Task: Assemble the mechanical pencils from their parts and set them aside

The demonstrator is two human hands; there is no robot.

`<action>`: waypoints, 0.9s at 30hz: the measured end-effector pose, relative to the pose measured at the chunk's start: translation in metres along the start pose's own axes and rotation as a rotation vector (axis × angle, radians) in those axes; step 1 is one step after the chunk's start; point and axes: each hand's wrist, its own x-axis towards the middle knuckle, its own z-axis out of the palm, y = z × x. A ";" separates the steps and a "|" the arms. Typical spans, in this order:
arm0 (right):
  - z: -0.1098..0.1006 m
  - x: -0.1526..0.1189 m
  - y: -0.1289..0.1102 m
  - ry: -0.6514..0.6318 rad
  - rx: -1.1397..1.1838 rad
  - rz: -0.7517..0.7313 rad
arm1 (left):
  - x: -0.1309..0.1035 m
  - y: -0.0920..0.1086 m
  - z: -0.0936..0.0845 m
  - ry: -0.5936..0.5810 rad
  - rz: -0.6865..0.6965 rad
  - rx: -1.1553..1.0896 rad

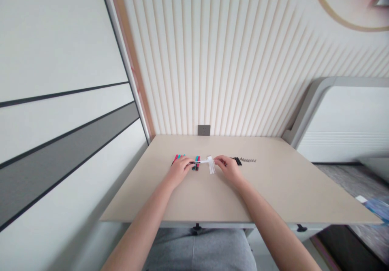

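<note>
My left hand [181, 166] is closed in a pinch on a slim pen piece [203, 161], dark at its left end and whitish toward the right. Fingers of my right hand [227, 167] pinch together at a thin white pen refill, in line with that piece; where the two meet is too small to make out. Below them lies a bundle of white sticks [212, 168], like pen refills. Red and teal pen barrels [197, 159] rest between the hands, and more coloured barrels [178, 157] lie behind my left hand. Black pen parts [238, 161] sit just right of my right hand.
Several small metallic pieces [248, 160] form a row on the right of the beige table [212, 202]. A ribbed wall with a dark socket [204, 130] stands behind it. A white cabinet [91, 169] borders the left, and a bed headboard [337, 117] is at the right.
</note>
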 end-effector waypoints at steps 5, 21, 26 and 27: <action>-0.004 -0.002 0.000 -0.040 -0.019 0.036 | 0.000 0.001 0.000 0.001 0.016 -0.024; -0.021 0.001 0.021 0.170 -0.403 0.158 | -0.001 -0.001 0.000 0.059 -0.067 0.043; -0.017 -0.003 0.028 0.052 -0.616 0.172 | -0.001 -0.001 0.001 0.051 -0.065 0.037; -0.016 -0.004 0.027 0.044 -0.633 0.170 | -0.001 0.000 0.001 0.051 -0.067 0.033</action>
